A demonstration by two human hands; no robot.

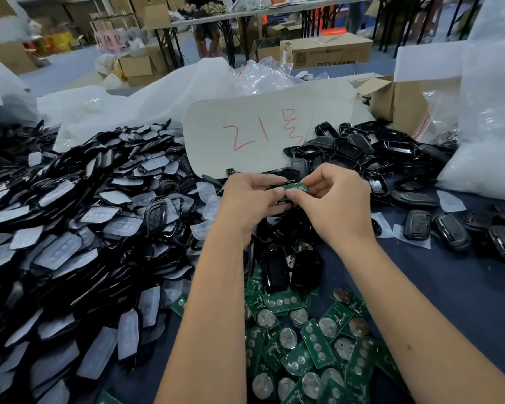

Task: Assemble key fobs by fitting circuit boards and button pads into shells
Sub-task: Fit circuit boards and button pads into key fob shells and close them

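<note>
My left hand [250, 199] grips a black key fob shell [277, 186] above the middle of the table. My right hand [330, 199] pinches a green circuit board [295, 188] that lies across the top of that shell, between both thumbs. Most of the shell is hidden by my fingers. Several green circuit boards with coin cells [312, 339] lie in a pile below my forearms. A big heap of black shells with clear button pads [79, 234] fills the left side.
More black shells [359, 150] are piled behind my hands, and finished fobs [449, 231] lie at the right on the dark blue table [464, 287]. A grey card with red writing [263, 132], a cardboard box [403, 100] and plastic bags [490, 112] stand behind.
</note>
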